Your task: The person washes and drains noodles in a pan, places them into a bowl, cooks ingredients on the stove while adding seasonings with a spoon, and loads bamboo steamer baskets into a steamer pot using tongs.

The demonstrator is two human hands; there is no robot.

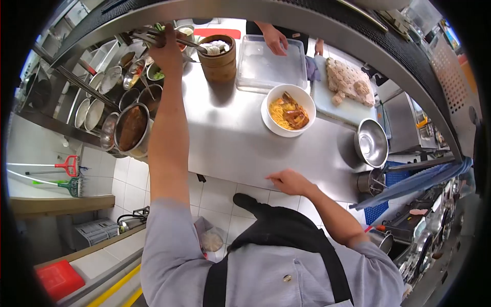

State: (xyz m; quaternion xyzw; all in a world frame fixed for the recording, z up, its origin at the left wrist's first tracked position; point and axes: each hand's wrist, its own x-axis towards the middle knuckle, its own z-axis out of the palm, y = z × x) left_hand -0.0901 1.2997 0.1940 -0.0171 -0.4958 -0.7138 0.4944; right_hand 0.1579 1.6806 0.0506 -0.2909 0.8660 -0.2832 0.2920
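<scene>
At the upper left my left hand (166, 50) is closed round metal tongs (148, 38), with something green by its fingers. Just right of it stands a bamboo steamer (217, 60) holding white items. My right hand (289, 181) is at the counter's front edge, index finger extended, holding nothing visible. Beyond it, a white bowl (311, 105) of yellow noodles (279, 113) with browned pieces on top rests on a white plate (279, 131).
Containers of ingredients, one with a brown slab (132, 128), line the left. A clear tray (255, 69) lies under a co-worker's hand (274, 41). Right of it are a white board (327, 102) with a pale, lumpy mass (348, 82) and a steel bowl (372, 143). A metal shelf edge arches overhead.
</scene>
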